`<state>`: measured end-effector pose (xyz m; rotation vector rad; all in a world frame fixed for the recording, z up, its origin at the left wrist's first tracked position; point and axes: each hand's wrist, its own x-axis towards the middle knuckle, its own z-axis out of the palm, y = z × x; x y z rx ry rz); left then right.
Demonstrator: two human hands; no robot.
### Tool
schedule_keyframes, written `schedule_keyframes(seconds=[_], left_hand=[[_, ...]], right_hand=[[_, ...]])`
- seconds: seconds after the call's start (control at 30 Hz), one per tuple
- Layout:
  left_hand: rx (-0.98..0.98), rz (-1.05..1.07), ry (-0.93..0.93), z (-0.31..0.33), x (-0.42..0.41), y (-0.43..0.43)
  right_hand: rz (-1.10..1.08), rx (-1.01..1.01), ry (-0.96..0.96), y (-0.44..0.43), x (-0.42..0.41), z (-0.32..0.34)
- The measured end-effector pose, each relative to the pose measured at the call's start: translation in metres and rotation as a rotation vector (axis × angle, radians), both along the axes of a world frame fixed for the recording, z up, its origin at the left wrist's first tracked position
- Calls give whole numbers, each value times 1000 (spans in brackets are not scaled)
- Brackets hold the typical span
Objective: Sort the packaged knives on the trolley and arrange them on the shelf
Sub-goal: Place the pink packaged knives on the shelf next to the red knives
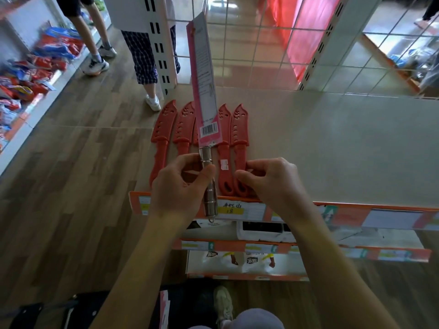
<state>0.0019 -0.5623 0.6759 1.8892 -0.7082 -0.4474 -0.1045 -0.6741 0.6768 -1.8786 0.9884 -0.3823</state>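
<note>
On shelf top [332, 138], near front edge, red sheathed knives [164, 134] lie side by side, tips away. Left hand [175, 186] pinches steel handle of pink-carded knife [204, 91], held over row, blade pointing away. Right hand [273, 184] pinches handle of rightmost red knife [240, 129].

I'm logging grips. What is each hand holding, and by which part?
The left hand grips the pink-sleeved knife by its steel handle. The right hand pinches the rightmost red knife by its handle, on the shelf.
</note>
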Motion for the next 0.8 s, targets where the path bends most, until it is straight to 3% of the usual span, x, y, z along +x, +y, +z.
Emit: schedule_keyframes(seconds=[0.23,0.33,0.5,0.63,0.8], left_hand=[[-41,-71,124,5,-7,1],[-113,-117,222,10,-14,-2],[-270,-238,534,15,-26,-8],[-334,-436,677,11,-33,-10],[-372,-533,853,7,-47,-15]], right_hand=[[22,-200,73,-9,-8,1],[23,-196,3,-19,-12,3],[-77,383,-411,-29,-15,20],[-80,783,-625,-32,-13,31],[25,891,-734,-35,-21,39]])
